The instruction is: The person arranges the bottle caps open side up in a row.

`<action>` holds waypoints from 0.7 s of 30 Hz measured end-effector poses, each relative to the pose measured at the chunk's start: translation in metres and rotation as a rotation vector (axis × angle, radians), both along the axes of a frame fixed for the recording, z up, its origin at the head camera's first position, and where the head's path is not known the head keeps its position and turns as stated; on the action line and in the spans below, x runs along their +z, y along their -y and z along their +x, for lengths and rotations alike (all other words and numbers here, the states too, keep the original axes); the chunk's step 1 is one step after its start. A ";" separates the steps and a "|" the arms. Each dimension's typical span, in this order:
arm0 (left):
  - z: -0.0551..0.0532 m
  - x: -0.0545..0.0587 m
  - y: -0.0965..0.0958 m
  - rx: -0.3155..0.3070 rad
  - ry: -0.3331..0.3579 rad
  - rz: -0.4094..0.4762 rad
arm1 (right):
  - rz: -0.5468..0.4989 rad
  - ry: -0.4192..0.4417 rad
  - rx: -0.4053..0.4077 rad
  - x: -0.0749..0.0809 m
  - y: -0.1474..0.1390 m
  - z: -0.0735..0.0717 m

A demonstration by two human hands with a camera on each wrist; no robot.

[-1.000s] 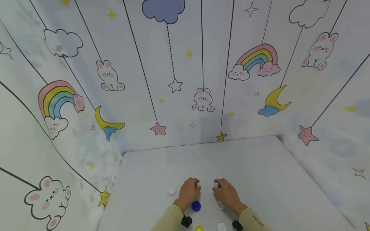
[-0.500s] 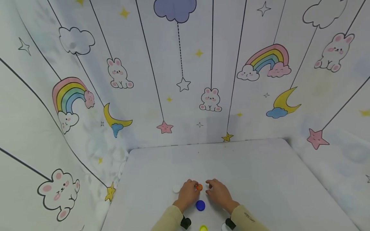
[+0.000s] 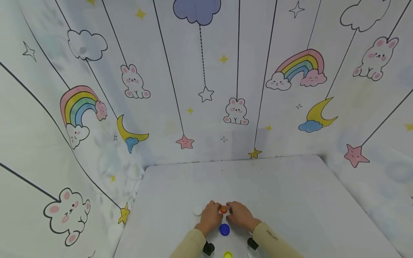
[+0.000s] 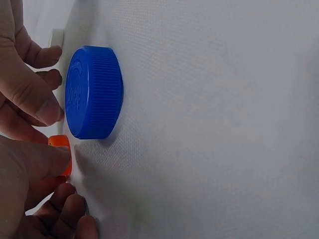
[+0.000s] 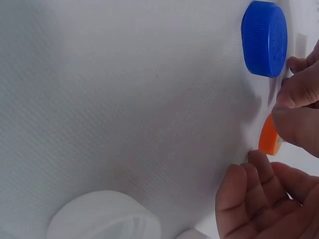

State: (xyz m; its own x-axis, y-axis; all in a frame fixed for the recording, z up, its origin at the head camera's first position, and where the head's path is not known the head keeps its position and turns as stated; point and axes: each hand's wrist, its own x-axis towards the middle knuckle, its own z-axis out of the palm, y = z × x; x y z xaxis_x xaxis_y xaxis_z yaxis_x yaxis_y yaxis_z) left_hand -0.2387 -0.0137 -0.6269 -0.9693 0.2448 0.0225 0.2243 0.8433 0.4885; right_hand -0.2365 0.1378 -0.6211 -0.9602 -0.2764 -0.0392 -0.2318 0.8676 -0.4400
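Note:
Between my two hands is a small orange bottle cap (image 3: 223, 209), with a greenish mark on its top. My left hand (image 3: 210, 217) pinches it; in the left wrist view the thumb (image 4: 57, 157) lies across the cap's side and the other fingers curl beneath. My right hand (image 3: 241, 216) is close on the other side, thumb and index finger apart and tips right at the cap. In the right wrist view its thumb (image 5: 299, 127) overlaps the orange cap. A larger blue ribbed bottle cap (image 3: 224, 229) lies on the table just nearer to me.
A white cap (image 3: 198, 210) lies left of my left hand. Nearer the front edge are a yellow cap (image 3: 228, 254) and another white cap (image 3: 253, 253), partly cut off. The white table (image 3: 284, 190) meets a wall covering with drawn rabbits and stars.
The orange cap, hidden a second ago, now shows at my left fingertips. My right hand has moved left until its fingertips are beside the cap. The head view has shifted slightly.

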 end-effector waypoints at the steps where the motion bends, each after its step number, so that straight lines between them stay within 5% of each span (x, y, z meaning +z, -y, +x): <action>1: 0.000 0.000 0.000 -0.001 0.001 -0.004 | -0.009 -0.003 0.008 -0.001 0.000 0.000; 14: -0.004 -0.006 -0.001 -0.020 -0.026 -0.019 | -0.044 0.044 0.034 -0.003 0.005 -0.004; 21: -0.004 -0.008 -0.002 -0.032 -0.075 -0.010 | -0.045 0.002 0.023 -0.006 0.008 -0.004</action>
